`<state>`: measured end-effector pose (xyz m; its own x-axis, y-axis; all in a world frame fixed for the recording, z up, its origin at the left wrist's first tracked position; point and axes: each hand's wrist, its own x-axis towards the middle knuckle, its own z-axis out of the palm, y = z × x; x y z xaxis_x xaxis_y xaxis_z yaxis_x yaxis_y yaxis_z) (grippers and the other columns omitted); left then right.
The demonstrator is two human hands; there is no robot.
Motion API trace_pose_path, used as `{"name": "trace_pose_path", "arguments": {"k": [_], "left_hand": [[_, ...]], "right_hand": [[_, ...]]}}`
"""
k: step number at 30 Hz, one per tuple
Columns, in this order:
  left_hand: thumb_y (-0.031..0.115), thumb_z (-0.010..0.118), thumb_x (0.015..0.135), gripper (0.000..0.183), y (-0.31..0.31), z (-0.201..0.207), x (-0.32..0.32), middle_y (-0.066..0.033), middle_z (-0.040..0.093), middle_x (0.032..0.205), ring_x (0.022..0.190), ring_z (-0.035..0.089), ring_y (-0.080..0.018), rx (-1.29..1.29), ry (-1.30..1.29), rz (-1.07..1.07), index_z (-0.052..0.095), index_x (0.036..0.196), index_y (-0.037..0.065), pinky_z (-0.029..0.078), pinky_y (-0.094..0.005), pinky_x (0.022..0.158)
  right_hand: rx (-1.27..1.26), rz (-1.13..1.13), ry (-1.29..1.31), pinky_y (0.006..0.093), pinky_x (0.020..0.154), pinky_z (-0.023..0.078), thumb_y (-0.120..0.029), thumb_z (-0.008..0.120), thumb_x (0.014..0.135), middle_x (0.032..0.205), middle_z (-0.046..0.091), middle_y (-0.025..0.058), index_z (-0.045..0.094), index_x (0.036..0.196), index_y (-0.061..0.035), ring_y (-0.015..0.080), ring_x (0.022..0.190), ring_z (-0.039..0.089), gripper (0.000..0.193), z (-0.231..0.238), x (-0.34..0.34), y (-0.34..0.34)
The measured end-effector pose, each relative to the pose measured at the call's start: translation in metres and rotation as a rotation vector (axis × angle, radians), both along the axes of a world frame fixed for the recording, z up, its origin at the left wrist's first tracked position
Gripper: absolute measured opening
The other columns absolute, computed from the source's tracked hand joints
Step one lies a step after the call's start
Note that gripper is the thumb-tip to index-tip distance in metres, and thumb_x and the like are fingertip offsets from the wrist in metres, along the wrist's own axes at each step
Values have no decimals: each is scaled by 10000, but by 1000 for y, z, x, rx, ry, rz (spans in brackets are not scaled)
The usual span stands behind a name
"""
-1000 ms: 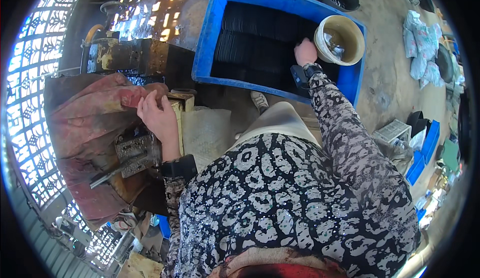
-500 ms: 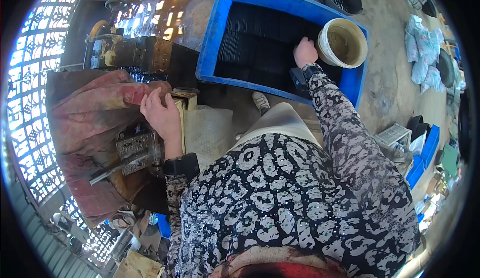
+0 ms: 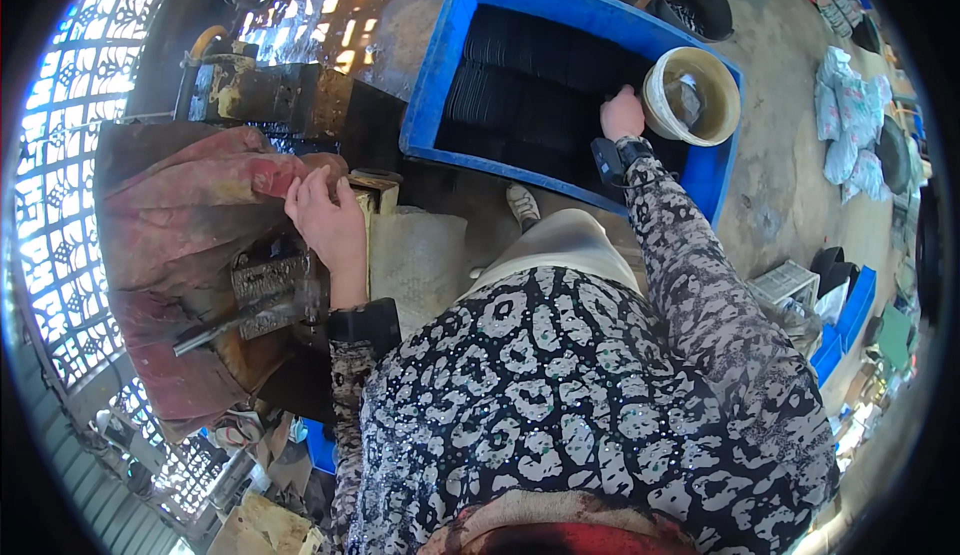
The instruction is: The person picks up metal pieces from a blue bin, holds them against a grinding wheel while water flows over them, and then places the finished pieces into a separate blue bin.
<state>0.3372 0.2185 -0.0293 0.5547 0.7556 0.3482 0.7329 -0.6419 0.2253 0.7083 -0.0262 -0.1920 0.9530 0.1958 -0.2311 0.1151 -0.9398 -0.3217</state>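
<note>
My left hand (image 3: 330, 225) rests at the machine beside the reddish, dirt-stained cloth (image 3: 190, 225). Its fingers are slightly bent and apart, and nothing shows in them. Farther right, my right hand (image 3: 622, 115) reaches into a blue plastic bin (image 3: 420, 105). Rows of thin black pieces (image 3: 530, 85) fill much of this bin, tightly stacked. The fingers of that hand are curled closed, and what they may hold is hidden. Right beside it, a cream bucket (image 3: 658, 110) stands at the bin's right end, with a pale, shiny patch visible inside.
Near my left wrist, a metal bar (image 3: 215, 332) sticks out from the machine's dark, greasy block (image 3: 265, 300). A black tub (image 3: 690, 5) is beyond the bin. Pale plastic bags (image 3: 850, 120) lie on the floor at right, and a grey crate (image 3: 785, 283) sits nearer.
My right hand has shifted slightly and stays beside the bucket. A pale, shiny patch now shows inside the bucket. The metal bar looks blurred now. My left hand is nearly still.
</note>
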Motion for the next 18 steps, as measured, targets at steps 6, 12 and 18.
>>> {"name": "trace_pose_path", "arguments": {"k": [6, 12, 18], "left_hand": [[157, 668, 836, 250, 2, -2, 0, -124, 660, 1108, 1183, 508, -357, -17, -35, 21, 665, 1056, 40, 391, -442, 1032], [156, 683, 821, 265, 4, -4, -1, -119, 656, 1135, 1206, 498, -353, -43, -93, 16, 673, 1055, 33, 392, -443, 1037], [122, 685, 821, 254, 7, -6, -2, -120, 653, 1099, 1182, 515, -349, -10, -85, 15, 655, 1064, 55, 401, -430, 1020]], "right_hand": [[87, 93, -90, 485, 849, 518, -219, 618, 887, 1122, 590, 234, 565, 1140, -34, 426, 1036, 608, 318, 13, -19, 8], [102, 186, -89, 487, 860, 506, -269, 643, 878, 1190, 566, 214, 604, 1150, -61, 421, 1035, 603, 345, 23, -14, 45], [-46, 443, -407, 533, 950, 416, -257, 791, 729, 1343, 501, 117, 549, 1327, -120, 354, 1229, 466, 659, 25, -10, 67]]}}
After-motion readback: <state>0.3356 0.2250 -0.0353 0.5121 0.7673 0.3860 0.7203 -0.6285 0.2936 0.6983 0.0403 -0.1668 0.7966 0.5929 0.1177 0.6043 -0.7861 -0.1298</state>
